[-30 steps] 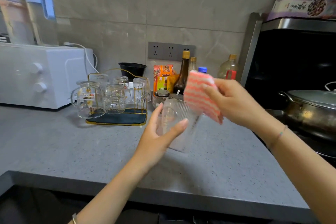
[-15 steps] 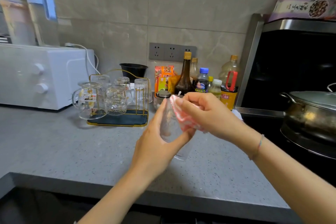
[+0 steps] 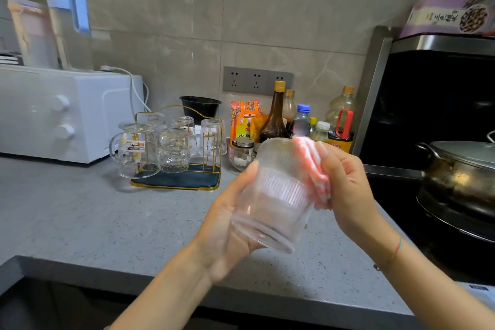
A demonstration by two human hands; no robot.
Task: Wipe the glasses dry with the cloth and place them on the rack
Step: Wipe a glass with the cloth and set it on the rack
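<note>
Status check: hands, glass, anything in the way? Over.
Left hand grips the ribbed glass, tilted, above the counter. Right hand holds the pink cloth against its upper side. Rack back left, several glasses on it.

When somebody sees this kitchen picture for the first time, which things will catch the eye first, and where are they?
First comes the ribbed glass at the centre, gripped by the left hand above the grey counter, while the right hand presses a pink-and-white cloth against its upper side. Next come the gold wire rack holding clear glasses, further back on the left, and the steel pot at the right edge.
</note>
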